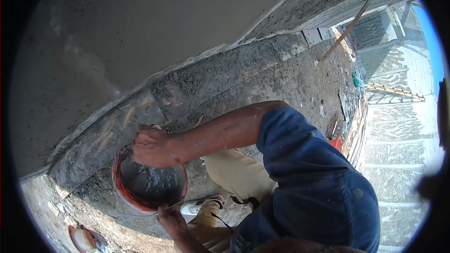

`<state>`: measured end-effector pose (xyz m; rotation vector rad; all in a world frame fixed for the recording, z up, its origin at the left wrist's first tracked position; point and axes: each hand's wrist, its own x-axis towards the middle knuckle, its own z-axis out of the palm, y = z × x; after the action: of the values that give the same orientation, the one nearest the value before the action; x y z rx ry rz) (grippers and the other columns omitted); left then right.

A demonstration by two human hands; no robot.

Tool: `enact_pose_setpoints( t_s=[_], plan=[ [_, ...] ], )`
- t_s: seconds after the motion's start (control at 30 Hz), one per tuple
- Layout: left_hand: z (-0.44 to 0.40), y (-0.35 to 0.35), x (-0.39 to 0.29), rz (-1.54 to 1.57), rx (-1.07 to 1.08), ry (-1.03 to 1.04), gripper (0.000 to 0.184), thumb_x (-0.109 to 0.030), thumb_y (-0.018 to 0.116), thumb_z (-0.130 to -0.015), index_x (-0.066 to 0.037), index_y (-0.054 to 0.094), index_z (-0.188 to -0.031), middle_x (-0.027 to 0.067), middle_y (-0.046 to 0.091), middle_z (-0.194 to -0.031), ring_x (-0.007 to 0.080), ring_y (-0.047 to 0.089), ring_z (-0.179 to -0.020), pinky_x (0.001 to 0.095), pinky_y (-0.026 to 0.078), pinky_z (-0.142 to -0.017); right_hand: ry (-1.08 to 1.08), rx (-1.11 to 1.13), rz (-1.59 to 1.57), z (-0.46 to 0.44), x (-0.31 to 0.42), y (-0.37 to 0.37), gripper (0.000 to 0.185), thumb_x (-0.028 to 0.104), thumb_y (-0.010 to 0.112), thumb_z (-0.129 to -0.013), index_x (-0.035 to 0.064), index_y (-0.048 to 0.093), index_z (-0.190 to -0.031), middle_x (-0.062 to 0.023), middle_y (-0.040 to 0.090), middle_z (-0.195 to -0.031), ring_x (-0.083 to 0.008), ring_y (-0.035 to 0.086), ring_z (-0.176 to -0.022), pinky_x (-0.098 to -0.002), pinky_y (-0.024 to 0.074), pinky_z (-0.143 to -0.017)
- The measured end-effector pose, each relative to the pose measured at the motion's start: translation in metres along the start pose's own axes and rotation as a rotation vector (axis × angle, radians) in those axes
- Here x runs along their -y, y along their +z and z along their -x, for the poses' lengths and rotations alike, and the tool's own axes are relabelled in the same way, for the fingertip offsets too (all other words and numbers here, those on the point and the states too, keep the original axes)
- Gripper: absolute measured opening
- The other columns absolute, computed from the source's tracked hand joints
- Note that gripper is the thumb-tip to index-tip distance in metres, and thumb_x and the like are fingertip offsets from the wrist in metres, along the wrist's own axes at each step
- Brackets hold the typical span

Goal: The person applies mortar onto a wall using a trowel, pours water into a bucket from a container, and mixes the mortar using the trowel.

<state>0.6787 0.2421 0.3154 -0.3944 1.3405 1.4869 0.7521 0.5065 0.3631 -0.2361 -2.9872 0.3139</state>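
A reddish-orange bucket (183, 191) with dark grey, wet-looking contents stands on the ground near the foot of a wall. My left hand (172, 221) grips its near rim, the thumb lying over the edge. Over the far side of the opening, my right hand (152, 146) is closed in a fist. What the fist holds is mostly hidden; a small pale bit shows just behind the knuckles. The right arm, in a dark blue sleeve (309, 159), reaches across from the right. My shoe (204, 204) is planted close beside the bucket.
A smooth grey wall (140, 28) rises at upper left, with flat boards (211, 79) along its base. A wooden pole (344, 33) leans against the wall. A ladder-like wooden piece (396, 92) and rubble lie at right. An orange container (82, 240) sits at lower left.
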Motion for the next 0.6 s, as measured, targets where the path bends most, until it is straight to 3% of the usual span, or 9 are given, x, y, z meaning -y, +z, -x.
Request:
enact_pose_setpoints(
  t_s=[0.07,0.1,0.17,0.27,0.3,0.33,0.37,0.47,0.6],
  plan=[
    [0.056,0.036,-0.026,-0.025,-0.027,0.039,0.019,-0.013,0.057,-0.085,0.005,0.06,-0.091,0.0152,0.065,-0.089,0.0264,0.065,-0.081,0.0363,0.056,-0.072,0.005,-0.205,-0.001,0.016,0.029,-0.019,0.006,0.017,0.069,-0.063,0.0164,0.072,-0.068,-0.0022,0.067,-0.073,-0.0211,0.068,-0.082,-0.0362,0.0496,-0.069],
    [0.082,0.05,-0.038,-0.015,-0.036,0.034,0.019,-0.013,0.058,-0.084,0.004,0.061,-0.093,0.0138,0.065,-0.089,0.0257,0.065,-0.08,0.0361,0.056,-0.072,0.027,-0.12,-0.033,0.018,0.037,-0.053,0.007,0.017,0.068,-0.065,0.0166,0.072,-0.07,-0.0024,0.067,-0.076,-0.0214,0.068,-0.085,-0.0359,0.0497,-0.072],
    [0.128,0.057,-0.055,-0.039,-0.003,-0.006,0.023,-0.012,0.059,-0.081,0.004,0.06,-0.098,0.0138,0.066,-0.092,0.0259,0.066,-0.081,0.0368,0.056,-0.072,0.06,0.052,-0.099,0.038,0.055,-0.133,0.008,0.017,0.067,-0.067,0.017,0.073,-0.073,-0.0028,0.067,-0.081,-0.022,0.068,-0.09,-0.0355,0.0499,-0.078],
    [0.2,0.08,-0.071,0.014,0.033,-0.005,0.039,-0.008,0.056,-0.077,0.008,0.053,-0.112,0.0173,0.062,-0.107,0.0295,0.065,-0.09,0.0417,0.056,-0.077,0.081,-0.231,-0.097,0.075,0.057,-0.251,0.006,0.018,0.066,-0.068,0.013,0.065,-0.065,-0.0043,0.062,-0.071,-0.021,0.066,-0.077,-0.0338,0.0521,-0.07],
    [0.215,0.08,-0.073,0.013,0.043,-0.028,0.042,-0.006,0.054,-0.076,0.01,0.051,-0.114,0.0207,0.059,-0.117,0.0327,0.064,-0.097,0.0467,0.055,-0.082,0.112,-0.114,-0.058,0.083,0.057,-0.283,0.007,0.018,0.067,-0.067,0.0113,0.066,-0.069,-0.0056,0.063,-0.071,-0.022,0.067,-0.077,-0.0338,0.0527,-0.07],
    [0.253,0.112,-0.087,-0.092,-0.057,0.024,0.021,-0.01,0.061,-0.076,0.001,0.05,-0.089,0.0104,0.051,-0.094,0.0228,0.054,-0.081,0.0392,0.046,-0.07,0.149,-0.003,-0.007,0.091,0.062,-0.309,0.01,0.018,0.067,-0.067,0.0097,0.067,-0.073,-0.0069,0.063,-0.072,-0.023,0.068,-0.077,-0.0338,0.0534,-0.07],
    [0.291,0.144,-0.1,-0.201,-0.162,0.066,0.024,-0.014,0.068,-0.077,-0.007,0.049,-0.064,0.0,0.044,-0.071,0.013,0.044,-0.065,0.0317,0.037,-0.057,0.151,0.115,-0.061,0.101,0.065,-0.329,0.014,0.018,0.067,-0.068,0.0089,0.066,-0.078,-0.0082,0.064,-0.075,-0.0244,0.069,-0.079,-0.0356,0.0538,-0.071],
    [0.355,0.213,-0.117,-0.127,-0.055,0.108,0.019,-0.013,0.066,-0.076,-0.005,0.049,-0.071,0.0033,0.047,-0.076,0.0163,0.047,-0.07,0.0344,0.04,-0.06,0.084,0.193,-0.237,0.133,0.076,-0.406,0.02,0.017,0.068,-0.068,0.0067,0.065,-0.086,-0.0118,0.066,-0.081,-0.0296,0.069,-0.083,-0.0415,0.0544,-0.071],
    [0.424,0.278,-0.123,-0.102,0.137,0.156,0.016,-0.011,0.062,-0.076,-0.001,0.049,-0.079,0.0076,0.049,-0.084,0.0207,0.051,-0.076,0.0381,0.044,-0.064,0.106,-0.108,-0.2,0.18,0.079,-0.49,0.015,0.014,0.066,-0.069,0.005,0.066,-0.081,-0.0148,0.067,-0.072,-0.0323,0.07,-0.079,-0.0436,0.055,-0.067]
  ],
)
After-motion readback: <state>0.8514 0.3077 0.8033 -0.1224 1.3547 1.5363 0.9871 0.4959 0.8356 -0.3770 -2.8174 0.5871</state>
